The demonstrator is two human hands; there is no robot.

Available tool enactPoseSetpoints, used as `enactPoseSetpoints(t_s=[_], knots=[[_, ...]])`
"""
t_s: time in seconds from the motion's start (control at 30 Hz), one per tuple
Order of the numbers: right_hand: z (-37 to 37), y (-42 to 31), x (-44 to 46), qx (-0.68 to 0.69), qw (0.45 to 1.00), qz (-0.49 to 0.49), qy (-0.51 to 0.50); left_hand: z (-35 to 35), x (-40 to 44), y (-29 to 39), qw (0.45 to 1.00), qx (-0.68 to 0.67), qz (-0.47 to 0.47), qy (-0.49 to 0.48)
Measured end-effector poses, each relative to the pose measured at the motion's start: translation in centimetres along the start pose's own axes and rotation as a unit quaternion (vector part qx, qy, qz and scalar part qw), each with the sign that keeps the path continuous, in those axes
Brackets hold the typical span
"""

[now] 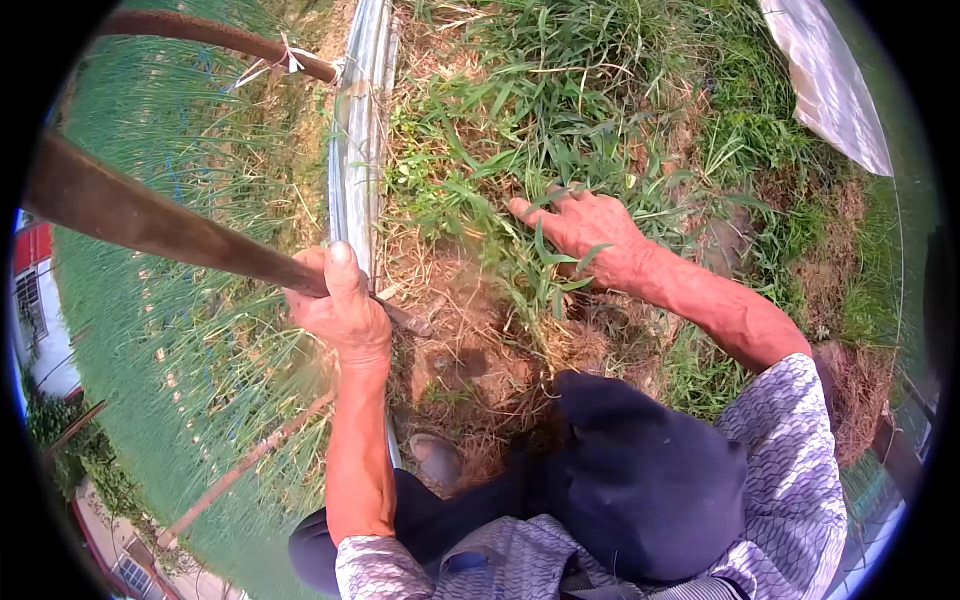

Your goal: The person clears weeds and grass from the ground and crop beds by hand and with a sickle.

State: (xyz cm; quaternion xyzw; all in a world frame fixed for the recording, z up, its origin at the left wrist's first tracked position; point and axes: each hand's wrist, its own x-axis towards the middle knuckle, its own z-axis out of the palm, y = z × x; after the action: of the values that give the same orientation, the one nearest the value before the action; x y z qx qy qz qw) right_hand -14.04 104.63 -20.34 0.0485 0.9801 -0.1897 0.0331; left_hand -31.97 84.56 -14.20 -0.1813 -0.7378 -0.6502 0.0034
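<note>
Head camera view shows a long wooden handle point(190, 235) in the left hand point(345, 315). It is brown, smooth and a bit shiny. It looks fat at the far upper left and gets thin near the hand. A small, flat, dull gray tip point(410, 318) pokes out past the hand, over the dirt point(470, 365). I cannot tell what kind of tool it is. The long line of the handle slants from the upper left down to the right, and the tip points to the lower right. The handle passes over thin green leaves point(150, 310), and its tip end is just right of the pale plastic strip point(362, 150).

The left fingers are wrapped around the handle, with the thumb lying along the top. The right hand point(597, 235) is down in the leafy weeds point(580, 90), right of the tip. Its fingers are bent and partly hidden by leaves, so I cannot tell how tight they hold. Long green blades lie around and across that hand. Dry, yellow straw point(557, 342) sits below it, near the dark knee point(650, 480).
</note>
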Motion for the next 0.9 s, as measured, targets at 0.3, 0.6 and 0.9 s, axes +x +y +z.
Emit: enactPoseSetpoints(t_s=[0.3, 0.6, 0.9], knots=[[4.5, 1.7, 10.9, -0.120, 0.985, -0.007, -0.122, -1.3, -0.7, -0.8, 0.999, 0.026, 0.029, 0.004], [2.6, 1.5, 4.1, -0.005, 0.991, 0.054, -0.124, -2.9, -0.4, -1.7, 0.999, -0.027, -0.023, 0.041], [2.8, -6.1, -2.5, 0.163, 0.907, -0.073, -0.382, -3.4, -0.6, -2.0, 0.997, -0.073, -0.035, 0.019]])
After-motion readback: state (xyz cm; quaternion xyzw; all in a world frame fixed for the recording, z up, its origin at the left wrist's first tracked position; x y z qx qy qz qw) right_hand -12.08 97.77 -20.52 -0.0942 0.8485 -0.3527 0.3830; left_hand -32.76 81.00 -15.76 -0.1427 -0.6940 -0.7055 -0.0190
